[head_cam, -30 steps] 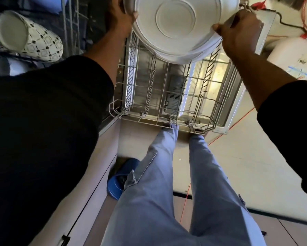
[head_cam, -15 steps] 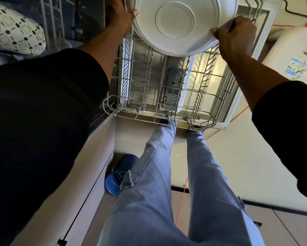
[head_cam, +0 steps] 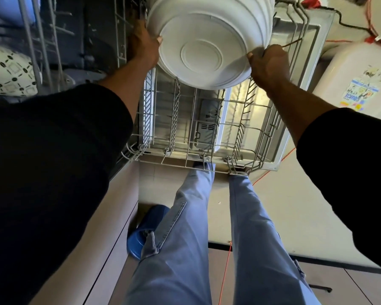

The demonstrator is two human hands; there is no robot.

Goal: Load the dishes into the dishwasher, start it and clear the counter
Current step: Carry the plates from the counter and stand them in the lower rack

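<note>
Your left hand [head_cam: 144,44] and right hand [head_cam: 270,64] each grip a side rim of the stack of white bowls [head_cam: 207,47], held tilted above the far end of the lower rack [head_cam: 174,162], so lower it slowly and seat it between the tine rows [head_cam: 175,111].

Pale cream floor [head_cam: 312,212], thin orange cable [head_cam: 225,271] running across it, brown flat cabinet front [head_cam: 116,249] at left, blue rounded plastic object [head_cam: 144,232] beside it, white labelled plastic tub [head_cam: 357,80] at right

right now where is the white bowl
The white bowl is top centre of the head view, underside toward the camera, gripped between left hand and right hand above the pulled-out dishwasher rack.
</note>
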